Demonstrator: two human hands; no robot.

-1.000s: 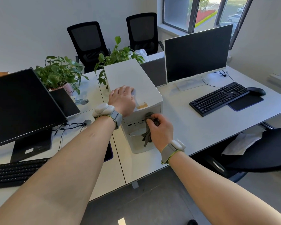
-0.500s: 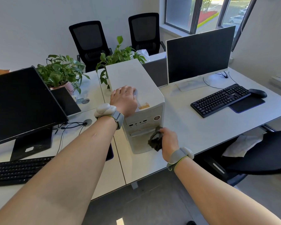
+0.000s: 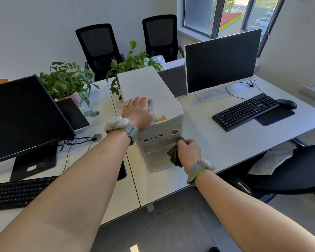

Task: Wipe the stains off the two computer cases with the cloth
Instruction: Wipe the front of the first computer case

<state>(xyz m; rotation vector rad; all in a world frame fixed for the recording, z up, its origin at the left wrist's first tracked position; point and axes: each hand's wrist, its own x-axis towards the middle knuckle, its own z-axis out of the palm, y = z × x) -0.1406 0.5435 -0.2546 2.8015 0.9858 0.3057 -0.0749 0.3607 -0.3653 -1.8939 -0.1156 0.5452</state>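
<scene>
A white computer case (image 3: 149,88) stands on the desk (image 3: 225,148) between two monitors, its front panel facing me. A brownish smear runs across the front panel (image 3: 156,145) below the ports. My left hand (image 3: 137,110) rests on the case's top near the front edge, fingers curved over a grey strip there. My right hand (image 3: 188,151) grips a bunched dark grey cloth (image 3: 174,155) against the right part of the front panel. Only one case is in view.
A black monitor (image 3: 22,117) and keyboard (image 3: 16,193) sit at the left, with potted plants (image 3: 67,82) behind. At the right are a second monitor (image 3: 222,60), keyboard (image 3: 245,110) and mouse (image 3: 287,103). A black chair (image 3: 295,171) stands at the desk's right front.
My right hand slid the cloth from the upper middle of the front panel down to its right side, uncovering the ports and power button. My left hand stayed on the case top.
</scene>
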